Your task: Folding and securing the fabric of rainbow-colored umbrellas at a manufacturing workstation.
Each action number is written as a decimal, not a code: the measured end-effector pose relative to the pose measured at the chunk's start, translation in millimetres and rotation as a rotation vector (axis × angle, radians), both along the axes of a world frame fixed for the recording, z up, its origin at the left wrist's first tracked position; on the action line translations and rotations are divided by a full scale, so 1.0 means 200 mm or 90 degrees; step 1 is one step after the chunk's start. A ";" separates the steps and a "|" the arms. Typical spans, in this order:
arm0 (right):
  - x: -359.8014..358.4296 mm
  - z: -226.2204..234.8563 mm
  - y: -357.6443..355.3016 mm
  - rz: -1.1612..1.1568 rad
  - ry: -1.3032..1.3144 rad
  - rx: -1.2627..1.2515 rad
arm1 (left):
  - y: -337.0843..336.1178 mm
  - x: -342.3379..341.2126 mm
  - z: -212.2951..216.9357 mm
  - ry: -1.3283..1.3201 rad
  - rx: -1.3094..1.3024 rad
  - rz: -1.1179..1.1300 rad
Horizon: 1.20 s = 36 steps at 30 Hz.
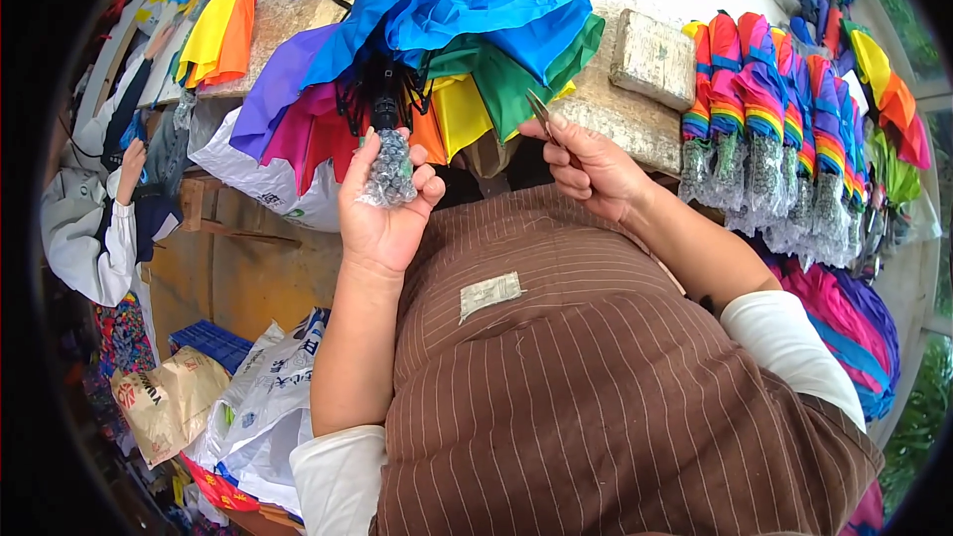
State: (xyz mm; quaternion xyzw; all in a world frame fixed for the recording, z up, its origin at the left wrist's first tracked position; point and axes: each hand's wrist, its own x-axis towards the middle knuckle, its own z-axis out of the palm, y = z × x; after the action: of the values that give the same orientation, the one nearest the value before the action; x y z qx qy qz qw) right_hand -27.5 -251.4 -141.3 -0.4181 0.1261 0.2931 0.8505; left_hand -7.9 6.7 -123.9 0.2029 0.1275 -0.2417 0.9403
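Brown striped apron [615, 377] is the thing nearest to the camera; above it, the left hand [377, 228] holds an umbrella [486, 15] by its handle [390, 174], which is covered with clear bubble wrap; the fingers of this hand are curled around the wrapped handle. The umbrella is in front of the body, partly folded, its many-coloured cloth spread loosely near the edge of the counter [635, 129]; the right hand [601, 169] is beside the green part of the cloth, its fingers pinching a small metal tool [539, 111], perhaps tweezers or snips, I cannot tell which. The step in hand seems to be some fine work on this umbrella; the next move probably calls for a steady handle, and for care that the thin tips do not catch the cloth. The counter looks pale and worn; on it lies a scuffed block [652, 58], near a row of folded rainbow umbrellas [764, 124]; at the left, another person [84, 228] is partly visible; below are bags [179, 402]; at the right, windows [898, 15] show greenery.
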 end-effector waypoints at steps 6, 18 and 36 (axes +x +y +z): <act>0.00 0.07 -0.07 0.034 -0.269 -0.316 | 0.02 0.00 -0.01 0.005 -0.008 0.000; 0.14 -0.03 -0.04 -0.044 -0.424 -0.611 | 0.00 0.00 -0.03 0.015 -0.001 -0.004; 0.01 -0.03 -0.11 0.068 -0.039 -0.130 | -0.03 0.02 -0.04 0.024 0.012 -0.004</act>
State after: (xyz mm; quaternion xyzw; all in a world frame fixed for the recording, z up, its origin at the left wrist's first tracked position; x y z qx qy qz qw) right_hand -25.7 -272.4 -147.5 -0.5178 0.1067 0.3105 0.7900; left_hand -4.7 0.5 -131.5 0.2074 0.1467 -0.2474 0.9350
